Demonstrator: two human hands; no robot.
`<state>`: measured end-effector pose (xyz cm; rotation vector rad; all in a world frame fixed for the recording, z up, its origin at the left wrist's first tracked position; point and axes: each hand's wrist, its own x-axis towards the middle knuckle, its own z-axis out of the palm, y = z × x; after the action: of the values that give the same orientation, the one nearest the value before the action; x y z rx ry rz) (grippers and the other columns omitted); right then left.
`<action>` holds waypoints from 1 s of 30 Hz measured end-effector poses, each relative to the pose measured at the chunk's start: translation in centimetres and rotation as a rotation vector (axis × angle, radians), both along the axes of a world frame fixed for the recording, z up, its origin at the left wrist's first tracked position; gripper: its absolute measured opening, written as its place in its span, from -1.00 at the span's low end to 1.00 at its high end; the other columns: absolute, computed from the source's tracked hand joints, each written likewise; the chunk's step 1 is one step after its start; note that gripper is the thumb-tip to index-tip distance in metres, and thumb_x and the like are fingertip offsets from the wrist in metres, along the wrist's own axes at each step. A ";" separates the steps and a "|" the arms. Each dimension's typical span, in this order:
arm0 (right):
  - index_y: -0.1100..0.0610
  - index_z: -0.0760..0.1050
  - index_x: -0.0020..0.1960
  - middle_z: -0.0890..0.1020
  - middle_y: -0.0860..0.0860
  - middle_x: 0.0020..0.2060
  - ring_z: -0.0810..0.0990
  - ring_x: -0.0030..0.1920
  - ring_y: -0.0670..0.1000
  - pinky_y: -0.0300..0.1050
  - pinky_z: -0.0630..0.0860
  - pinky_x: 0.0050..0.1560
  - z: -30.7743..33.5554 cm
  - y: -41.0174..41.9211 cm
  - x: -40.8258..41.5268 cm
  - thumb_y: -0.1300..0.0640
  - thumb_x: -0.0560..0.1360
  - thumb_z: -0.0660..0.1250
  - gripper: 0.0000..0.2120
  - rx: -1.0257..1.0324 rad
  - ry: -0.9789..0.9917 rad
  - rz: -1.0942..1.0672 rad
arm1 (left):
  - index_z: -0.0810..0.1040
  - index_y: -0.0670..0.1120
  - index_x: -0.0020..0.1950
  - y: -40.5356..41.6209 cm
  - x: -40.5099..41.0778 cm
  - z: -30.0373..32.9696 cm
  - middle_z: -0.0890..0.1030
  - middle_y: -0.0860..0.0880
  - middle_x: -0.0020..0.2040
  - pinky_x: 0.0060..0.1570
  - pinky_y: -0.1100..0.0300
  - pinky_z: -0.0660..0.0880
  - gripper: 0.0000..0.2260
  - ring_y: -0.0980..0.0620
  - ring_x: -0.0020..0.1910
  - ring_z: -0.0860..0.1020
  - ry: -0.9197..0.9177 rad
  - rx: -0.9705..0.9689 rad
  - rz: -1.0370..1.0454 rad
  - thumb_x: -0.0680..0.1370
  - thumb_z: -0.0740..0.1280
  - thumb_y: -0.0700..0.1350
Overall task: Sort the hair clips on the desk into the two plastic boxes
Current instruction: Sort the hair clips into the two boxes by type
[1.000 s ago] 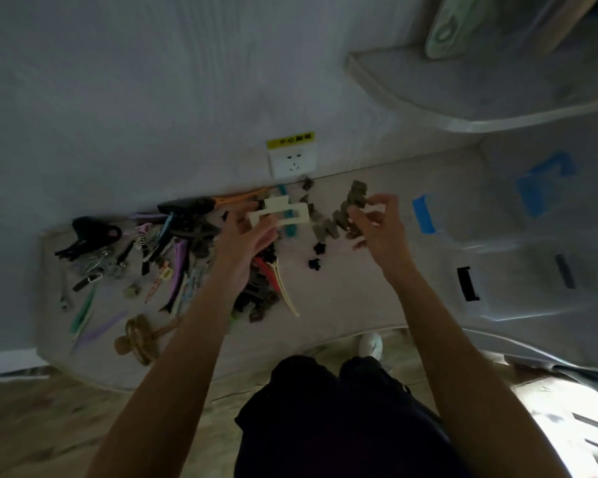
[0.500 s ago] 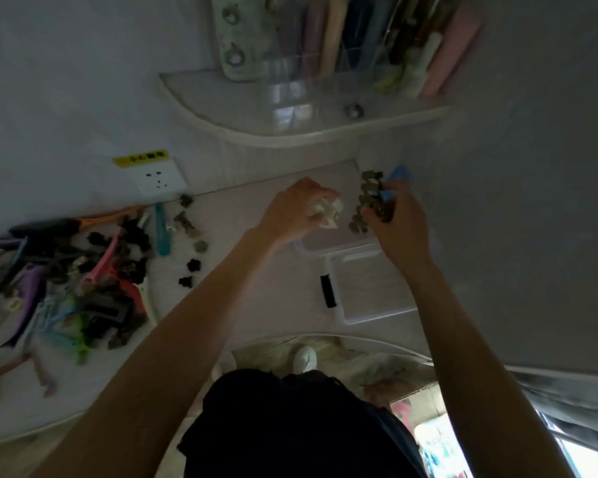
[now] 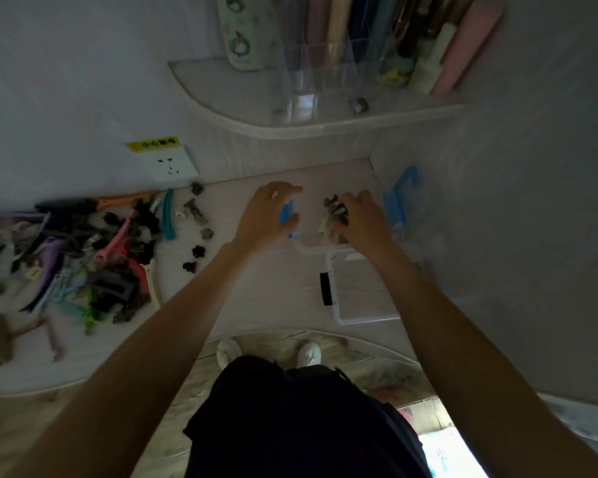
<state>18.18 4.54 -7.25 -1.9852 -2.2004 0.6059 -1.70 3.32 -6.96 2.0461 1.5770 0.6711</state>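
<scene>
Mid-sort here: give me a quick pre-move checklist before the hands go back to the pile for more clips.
1. Left hand free of clips: ok, fingers spread, nothing held.
2. Right hand has let go: not ok, it grips brown clips.
3. Blue-latched box open beneath the hands: ok.
4. White clip inside that box: cannot tell.
5. Black-latched box unobstructed: ok.
6. Clip pile remaining on the desk: ok.

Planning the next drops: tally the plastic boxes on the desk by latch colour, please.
Blue-latch box: 1
Black-latch box: 1
Total: 2 boxes
The right hand holds brown clips over the blue-latch box.
</scene>
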 end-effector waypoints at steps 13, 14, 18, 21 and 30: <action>0.09 0.48 0.21 0.62 0.11 0.09 0.58 0.04 0.10 -0.08 0.52 0.00 1.2 0.0 -1.2 0.04 0.47 0.35 -0.66 -0.193 0.119 0.042 | 0.22 -0.04 0.45 -2.7 -0.5 -1.9 0.34 -0.06 0.40 0.30 0.21 0.22 -0.39 -0.03 0.34 0.33 -0.215 -0.295 0.102 0.47 0.39 0.02; 0.10 0.51 0.17 0.63 0.12 0.05 0.58 0.02 0.11 -0.11 0.51 -0.06 1.0 -0.2 -1.1 0.06 0.49 0.31 -0.72 -0.112 0.046 0.005 | 0.22 -0.02 0.45 -2.7 -0.5 -1.9 0.33 -0.05 0.41 0.29 0.22 0.21 -0.39 -0.02 0.34 0.32 -0.204 -0.294 0.101 0.47 0.39 0.03; 0.20 0.52 0.09 0.64 0.20 -0.02 0.58 -0.02 0.18 -0.08 0.45 -0.16 0.5 -0.5 -0.2 0.15 0.55 0.20 -0.79 0.082 -0.047 -0.137 | 0.23 -0.02 0.45 -2.9 -0.5 -1.9 0.33 -0.04 0.41 0.29 0.22 0.21 -0.40 -0.03 0.33 0.33 -0.181 -0.268 0.099 0.48 0.37 0.05; 0.18 0.50 0.18 0.61 0.18 0.08 0.56 0.06 0.18 -0.02 0.48 -0.01 0.8 -0.9 -0.7 0.17 0.55 0.19 -0.75 0.045 0.060 -0.061 | 0.27 -0.03 0.43 -3.3 -0.8 -1.8 0.36 -0.06 0.38 0.28 0.22 0.22 -0.45 -0.03 0.30 0.36 -0.176 -0.226 0.093 0.50 0.35 0.06; 0.14 0.54 0.12 0.59 0.12 -0.05 0.51 0.00 0.10 -0.25 0.28 -0.05 2.5 -6.8 -14.2 0.23 0.51 0.20 -0.77 0.166 0.388 0.322 | 0.53 -0.09 0.19 -9.9 -11.9 0.1 0.61 -0.03 0.08 -0.03 0.36 0.39 -0.75 0.19 -0.04 0.51 -0.178 0.170 0.444 0.55 0.23 -0.08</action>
<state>4.00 -2.29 -4.78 -1.3112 -2.2437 0.7429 -13.58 -6.54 -6.84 1.6944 1.9379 1.1481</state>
